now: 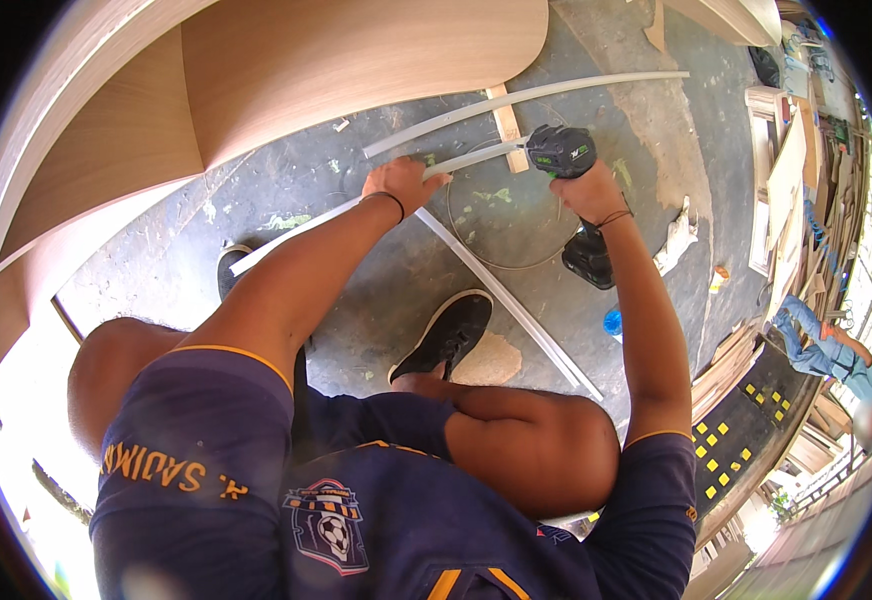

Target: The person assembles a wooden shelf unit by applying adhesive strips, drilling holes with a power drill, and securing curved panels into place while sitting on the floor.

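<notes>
My right hand (pixel 593 192) is wrapped round the handle of a black-and-green cordless drill (pixel 559 150). The drill's front end meets a long pale strip (pixel 476 157) where it lies across a small wooden batten (pixel 505 120). My left hand (pixel 398 184) is closed round the same strip, further left, and holds it down near the floor. A second pale strip (pixel 546 90) lies beyond, across the batten too. Another pale strip (pixel 501 285) runs diagonally over the floor toward my knee. The drill's bit is too small to make out.
Curved wood-faced panels (pixel 356 70) stand at the left and far side. A thin wire loop (pixel 453 235) lies on the grey floor (pixel 356 330), near a blue round object (pixel 612 322). Stacked boards (pixel 786 190) line the right side, where another person (pixel 831 345) is.
</notes>
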Tool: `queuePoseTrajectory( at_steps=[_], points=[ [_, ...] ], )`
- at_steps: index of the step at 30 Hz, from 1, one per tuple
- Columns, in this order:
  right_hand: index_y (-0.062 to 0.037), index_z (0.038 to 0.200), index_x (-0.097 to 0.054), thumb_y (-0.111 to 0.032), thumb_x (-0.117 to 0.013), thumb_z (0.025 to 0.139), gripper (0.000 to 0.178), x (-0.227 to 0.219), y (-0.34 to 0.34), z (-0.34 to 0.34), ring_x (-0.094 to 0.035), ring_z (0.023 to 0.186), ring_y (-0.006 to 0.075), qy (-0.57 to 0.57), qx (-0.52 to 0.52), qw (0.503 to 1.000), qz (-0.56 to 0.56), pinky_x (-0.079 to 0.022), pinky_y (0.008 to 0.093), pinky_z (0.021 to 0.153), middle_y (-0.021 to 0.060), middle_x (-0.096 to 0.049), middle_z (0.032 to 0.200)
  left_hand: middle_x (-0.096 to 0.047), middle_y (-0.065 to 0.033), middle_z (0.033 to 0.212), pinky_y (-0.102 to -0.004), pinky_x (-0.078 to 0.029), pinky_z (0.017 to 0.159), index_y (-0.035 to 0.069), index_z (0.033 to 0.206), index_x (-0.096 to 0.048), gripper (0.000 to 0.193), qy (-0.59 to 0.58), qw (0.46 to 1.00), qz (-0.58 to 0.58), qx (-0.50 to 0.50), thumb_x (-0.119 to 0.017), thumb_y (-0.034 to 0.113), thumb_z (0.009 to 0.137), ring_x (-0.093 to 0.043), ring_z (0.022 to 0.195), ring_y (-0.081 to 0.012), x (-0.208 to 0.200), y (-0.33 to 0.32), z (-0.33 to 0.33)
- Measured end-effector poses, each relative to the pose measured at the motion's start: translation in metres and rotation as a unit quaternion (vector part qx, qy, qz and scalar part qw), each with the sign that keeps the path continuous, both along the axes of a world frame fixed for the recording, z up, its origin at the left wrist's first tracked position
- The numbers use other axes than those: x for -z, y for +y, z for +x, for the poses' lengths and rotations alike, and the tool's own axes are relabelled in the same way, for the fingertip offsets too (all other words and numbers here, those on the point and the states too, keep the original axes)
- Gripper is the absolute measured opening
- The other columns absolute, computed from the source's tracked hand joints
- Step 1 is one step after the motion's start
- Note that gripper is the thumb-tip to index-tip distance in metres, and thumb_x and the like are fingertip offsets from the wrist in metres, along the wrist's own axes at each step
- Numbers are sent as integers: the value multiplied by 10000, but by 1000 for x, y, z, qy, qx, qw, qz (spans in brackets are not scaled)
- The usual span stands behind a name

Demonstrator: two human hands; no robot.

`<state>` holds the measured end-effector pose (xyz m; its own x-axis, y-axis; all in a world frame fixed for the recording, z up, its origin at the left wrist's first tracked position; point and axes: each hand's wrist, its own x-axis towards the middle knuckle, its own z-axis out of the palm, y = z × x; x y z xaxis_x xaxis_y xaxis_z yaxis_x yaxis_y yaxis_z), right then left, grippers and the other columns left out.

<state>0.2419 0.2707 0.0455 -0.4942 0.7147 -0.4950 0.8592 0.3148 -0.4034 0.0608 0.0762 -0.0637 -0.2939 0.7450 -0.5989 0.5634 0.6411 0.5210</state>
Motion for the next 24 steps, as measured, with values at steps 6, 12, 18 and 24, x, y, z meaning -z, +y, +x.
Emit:
queuePoseTrajectory(
  at_steps=[6, 12, 18, 24],
  points=[
    [-16, 835, -653, -190, -679, 656, 251, -2, 6, -4, -663, 617, 243, -40, 14, 998, -49, -518, 351, 644, 134, -657, 679, -654, -161, 1031, -446, -510, 808, 38, 964, -673, 579, -9, 1000, -9, 1, -496, 581, 872, -631, 969, -335, -3, 1, -1],
    [-19, 871, -649, -206, -706, 664, 284, 3, 14, -4, -659, 599, 220, -48, 16, 996, -66, -514, 344, 616, 120, -653, 682, -656, -164, 1001, -450, -507, 806, 45, 959, -674, 589, -8, 1000, 7, 2, -478, 594, 875, -630, 958, -340, 6, -1, -2],
    [-51, 856, -682, -272, -769, 680, 296, -17, -1, -12, -645, 569, 178, 25, 21, 997, -64, -502, 320, 587, 90, -647, 657, -659, -162, 990, -451, -505, 805, 57, 935, -680, 590, -16, 1000, 7, -11, -467, 605, 874, -629, 954, -344, -1, -1, -2],
    [-78, 870, -701, -297, -749, 677, 297, 1, 9, -5, -672, 644, 216, 1, 59, 998, -22, -510, 339, 622, 104, -673, 712, -668, -155, 966, -442, -511, 801, 59, 940, -690, 556, -25, 999, -9, -25, -497, 576, 875, -638, 933, -342, -4, 2, -3]
  ],
)
